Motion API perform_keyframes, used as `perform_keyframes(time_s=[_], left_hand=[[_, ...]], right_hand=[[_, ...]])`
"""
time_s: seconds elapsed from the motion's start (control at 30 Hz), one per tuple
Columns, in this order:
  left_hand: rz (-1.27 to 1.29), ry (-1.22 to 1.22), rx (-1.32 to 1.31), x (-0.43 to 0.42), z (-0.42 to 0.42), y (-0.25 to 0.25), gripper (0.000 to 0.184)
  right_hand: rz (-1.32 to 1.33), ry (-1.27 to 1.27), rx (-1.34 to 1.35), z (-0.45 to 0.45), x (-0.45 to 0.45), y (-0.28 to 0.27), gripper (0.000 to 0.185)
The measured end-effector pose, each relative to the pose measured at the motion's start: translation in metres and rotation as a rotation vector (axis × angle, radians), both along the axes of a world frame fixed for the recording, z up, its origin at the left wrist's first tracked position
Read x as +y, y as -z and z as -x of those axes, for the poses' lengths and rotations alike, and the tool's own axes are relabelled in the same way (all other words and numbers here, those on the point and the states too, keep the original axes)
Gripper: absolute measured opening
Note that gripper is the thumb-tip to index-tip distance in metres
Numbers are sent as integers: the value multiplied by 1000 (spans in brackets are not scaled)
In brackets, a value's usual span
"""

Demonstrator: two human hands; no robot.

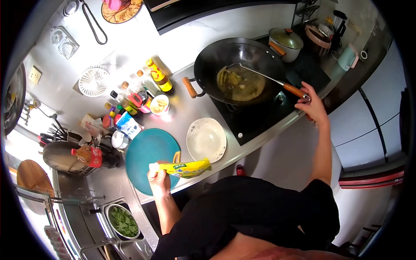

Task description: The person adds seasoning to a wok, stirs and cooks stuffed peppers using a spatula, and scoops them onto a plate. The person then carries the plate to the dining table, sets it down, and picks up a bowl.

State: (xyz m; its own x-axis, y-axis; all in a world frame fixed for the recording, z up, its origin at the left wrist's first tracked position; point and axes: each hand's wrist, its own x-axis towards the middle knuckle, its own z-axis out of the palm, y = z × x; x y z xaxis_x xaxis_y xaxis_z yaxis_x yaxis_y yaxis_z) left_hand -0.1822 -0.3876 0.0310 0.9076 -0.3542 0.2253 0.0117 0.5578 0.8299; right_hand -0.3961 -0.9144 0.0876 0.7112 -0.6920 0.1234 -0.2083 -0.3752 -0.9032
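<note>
My left hand (159, 184) grips one end of a yellow packet (186, 168), held sideways above the counter's front edge; a small white part shows by the fingers. Beneath it lie a round teal board (147, 151) and a white patterned bowl (206, 139). My right hand (313, 105) is at the wooden handle end of a long-handled cooking utensil (291, 89), fingers apart on either side of the handle. The utensil leans over the rim of a black wok (212, 56); its head is in yellowish liquid (249, 89) with greenish-brown pieces at the left.
Sauce bottles (160, 78) and a small cup of pale pieces (160, 105) stand behind the board. A lidded pot (286, 43) sits on the black cooktop (240, 123) at the far right. Leafy greens fill a colander (113, 227) in the sink, lower left.
</note>
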Motion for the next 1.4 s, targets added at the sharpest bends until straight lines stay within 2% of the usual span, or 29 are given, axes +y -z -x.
perform_keyframes(time_s=[0.03, 0.07, 0.17, 0.27, 0.33, 0.4, 0.47, 0.53, 0.57, 0.67, 0.77, 0.83, 0.9, 0.93, 0.97, 1.03, 1.07, 1.1, 1.13, 1.17, 1.23, 1.3, 1.33, 1.4], left_hand=[[1, 0, 22, 1, 1, -1, 15], [0, -1, 46, 2, 3, -2, 16], [6, -36, 64, -1, 6, -5, 18], [4, -40, 57, -6, 4, -6, 20], [14, -21, 51, -14, 4, -8, 20], [30, 17, 30, -22, 5, -11, 22], [57, 1, 24, -28, 10, -15, 24], [91, 26, 35, -29, 14, -13, 24], [98, 50, 46, -29, 14, -12, 25], [127, 25, 115, -34, 16, -5, 26], [207, 48, 194, -70, 23, -27, 23], [243, 123, 214, -91, 20, -27, 30], [246, 228, 197, -123, 15, -28, 41], [247, 252, 179, -150, 19, -51, 48], [259, 428, 173, -166, 16, -58, 54], [223, 432, 258, -217, 28, -81, 46], [273, 550, 241, -233, 30, -85, 43], [235, 552, 290, -246, 37, -87, 42], [302, 628, 281, -258, 39, -88, 39], [281, 661, 278, -269, 39, -87, 41], [166, 701, 173, -278, 37, -85, 44], [-79, 696, 1, -273, 34, -85, 51], [-161, 666, -27, -264, 38, -88, 46], [-291, 827, -12, -246, 31, -61, 36]], right_hand=[[-97, -59, -32, 3, -5, 15, 75], [-254, -39, -215, -2, -7, 27, 63], [-305, 29, -397, -22, -5, 30, 40], [5, 21, -341, -60, 20, -7, 33], [255, -180, -340, -81, 42, -34, 27], [303, -228, -307, -87, 46, -38, 24], [284, -150, -274, -81, 44, -32, 27], [65, 31, -318, -70, 17, 4, 30], [-266, 118, -303, -62, -1, 21, 35], [-537, 152, -572, -44, -23, 55, 30], [-628, 367, -629, -27, 0, 68, 34], [-364, 193, -490, -19, 37, 96, 46], [-285, -284, -170, -25, 99, 102, 63], [-255, -467, -110, -30, 135, 105, 73], [-65, -449, -170, -33, 169, 120, 73], [170, -337, -185, -38, 178, 149, 73], [209, -226, -148, -36, 168, 158, 72], [-16, -223, -356, -38, 164, 146, 71], [-228, -225, -578, -41, 161, 131, 71], [-721, -322, -1028, -46, 160, 93, 70], [-689, -117, -1003, -31, 133, 80, 70], [-410, -37, -931, -17, 103, 65, 68], [-453, 11, -1081, -15, 95, 56, 66], [-261, 202, -967, -14, 86, 34, 65]])
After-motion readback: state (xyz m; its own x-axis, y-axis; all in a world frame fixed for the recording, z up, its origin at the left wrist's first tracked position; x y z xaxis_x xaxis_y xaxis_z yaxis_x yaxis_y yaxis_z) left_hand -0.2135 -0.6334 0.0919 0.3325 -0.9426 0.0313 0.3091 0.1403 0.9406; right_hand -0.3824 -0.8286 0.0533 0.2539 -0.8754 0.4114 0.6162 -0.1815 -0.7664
